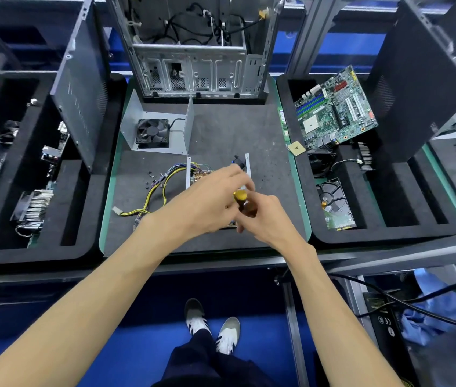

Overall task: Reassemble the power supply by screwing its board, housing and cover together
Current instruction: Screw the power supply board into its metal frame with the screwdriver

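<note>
The power supply housing (247,166), a grey metal tray with the board inside, lies mid-mat, mostly hidden under my hands. Its yellow and black cable bundle (156,191) trails left. My right hand (263,219) is closed around a screwdriver with a yellow-capped amber handle (240,195), held upright over the housing. My left hand (210,199) reaches across the housing, its fingertips at the screwdriver; I cannot tell what they touch. The grey cover (178,129) with its black fan (152,133) lies apart at the back left. Several loose screws (151,180) lie left of the housing.
An open PC case (199,51) stands at the back of the mat. Right foam tray (360,233) holds a motherboard (335,107), a CPU (296,148), a cooler fan and a hard drive (337,205). Left tray holds a side panel (79,101) and parts.
</note>
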The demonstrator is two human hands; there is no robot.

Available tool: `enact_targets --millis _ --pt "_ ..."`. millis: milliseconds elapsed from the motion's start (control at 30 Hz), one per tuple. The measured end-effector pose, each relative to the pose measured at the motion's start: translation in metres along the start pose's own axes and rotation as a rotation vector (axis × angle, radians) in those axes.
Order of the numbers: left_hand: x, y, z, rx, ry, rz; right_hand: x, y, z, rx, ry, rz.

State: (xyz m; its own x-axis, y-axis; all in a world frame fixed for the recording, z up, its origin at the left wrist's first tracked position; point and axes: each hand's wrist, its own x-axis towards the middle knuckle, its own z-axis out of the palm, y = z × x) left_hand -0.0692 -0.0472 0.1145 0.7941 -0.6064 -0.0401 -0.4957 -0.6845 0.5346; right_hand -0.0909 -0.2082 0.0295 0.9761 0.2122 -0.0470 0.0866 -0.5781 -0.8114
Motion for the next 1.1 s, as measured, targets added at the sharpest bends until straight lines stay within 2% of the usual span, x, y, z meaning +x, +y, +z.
enact_targets --millis 100,233,300,400,467,567,700,833,900,967,1100 --pt "-0.001 0.003 0.001 -0.012 0.135 -0.081 0.0 0.0 -0.002 0.019 0.005 0.041" --pt "0.0 0.003 0.001 0.027 -0.013 0.042 0.003 -0.006 -0.003 0.064 0.001 0.02" --pt "-0.003 0.004 0.003 0.014 0.031 0.044 0.003 -0.006 -0.004 0.073 0.007 0.013" --pt "-0.001 0.004 0.005 0.025 0.132 -0.083 0.002 -0.008 -0.003 0.105 0.004 0.05" --pt "0.003 0.002 0.002 0.032 0.095 -0.071 0.002 -0.011 0.0 0.153 -0.004 0.066" --pt "0.002 0.002 -0.001 -0.002 -0.018 0.041 0.0 -0.011 0.001 0.163 -0.013 0.069" --pt "0.001 0.001 0.002 0.038 0.127 -0.081 -0.003 -0.011 0.002 0.188 -0.002 0.082" --pt "0.002 0.002 0.004 0.016 -0.013 0.057 -0.003 -0.013 0.002 0.202 0.035 0.074" --pt "0.001 0.002 0.009 0.005 0.084 0.021 -0.003 -0.01 0.0 0.22 0.026 0.101" --pt "0.001 -0.001 0.012 0.011 0.175 -0.089 -0.004 -0.006 -0.004 0.233 0.021 0.11" --pt "0.003 -0.003 0.011 0.013 0.139 -0.058 -0.004 -0.006 -0.008 0.228 -0.014 0.117"
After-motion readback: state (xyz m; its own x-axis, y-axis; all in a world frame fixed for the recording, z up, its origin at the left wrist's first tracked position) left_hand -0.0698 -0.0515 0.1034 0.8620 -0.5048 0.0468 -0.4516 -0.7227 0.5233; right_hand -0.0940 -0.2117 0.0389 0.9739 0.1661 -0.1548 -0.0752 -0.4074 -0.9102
